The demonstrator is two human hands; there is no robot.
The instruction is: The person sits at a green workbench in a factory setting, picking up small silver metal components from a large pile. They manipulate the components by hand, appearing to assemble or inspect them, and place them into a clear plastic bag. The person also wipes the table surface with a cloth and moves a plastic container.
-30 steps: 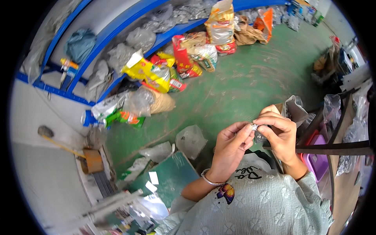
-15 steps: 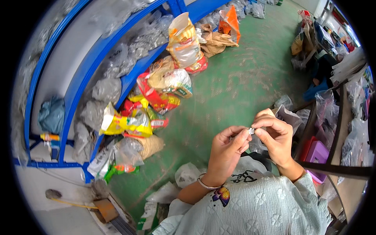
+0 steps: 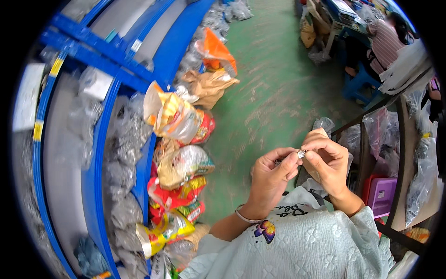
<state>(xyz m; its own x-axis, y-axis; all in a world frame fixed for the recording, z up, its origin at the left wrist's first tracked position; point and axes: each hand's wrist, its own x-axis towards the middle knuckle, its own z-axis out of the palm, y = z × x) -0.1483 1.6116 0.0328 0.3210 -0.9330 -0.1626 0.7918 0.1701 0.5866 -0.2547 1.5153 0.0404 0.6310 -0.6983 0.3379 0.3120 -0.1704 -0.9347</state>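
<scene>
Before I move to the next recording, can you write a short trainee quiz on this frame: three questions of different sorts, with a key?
1. Short answer: What do the left hand and the right hand pinch between them?

2. True or false: The purple tub lies to the left of both hands.

3. Multiple choice: What colour is the shelf rack on the left side of the picture?
A) orange
B) blue
C) purple

Key:
1. A small, shiny, silvery piece; its exact kind is too small to tell.
2. False; it lies to their right.
3. B.
</scene>
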